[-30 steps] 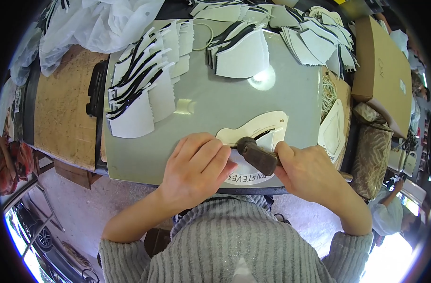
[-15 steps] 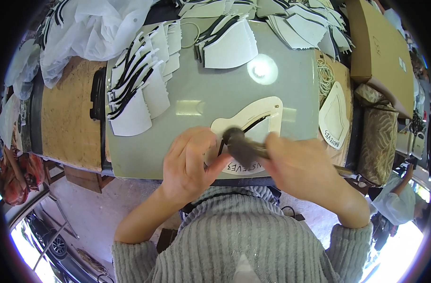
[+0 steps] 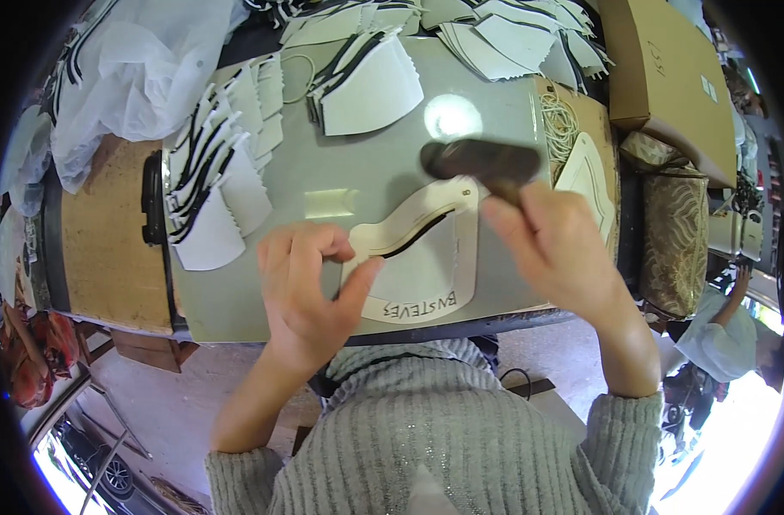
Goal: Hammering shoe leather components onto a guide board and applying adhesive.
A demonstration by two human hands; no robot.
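A hammer [image 3: 495, 163] with a dark head is raised over the table, its handle gripped in my right hand [image 3: 556, 245]. Below it lies a cream pattern template [image 3: 467, 257] with a curved upper edge and handwriting along its near side. Set within the template is a white piece [image 3: 417, 270], and a black strip [image 3: 422, 233] runs along that piece's curved edge. My left hand [image 3: 302, 279] is at the template's left side, thumb and forefinger apart, the thumb tip over the left end of the black strip. Nothing shows between those fingers.
White pieces with black edging lie fanned out at the left [image 3: 211, 215], with a stack [image 3: 370, 90] at the back and more [image 3: 503, 39] beyond. A second template [image 3: 587, 180] and coiled cord [image 3: 559, 120] lie right, near a cardboard box [image 3: 666, 86] and a patterned cushion [image 3: 673, 240].
The hammer has lifted off the template and swung up and to the right with my right hand. My left hand has drawn back to the left, uncovering the black strip.
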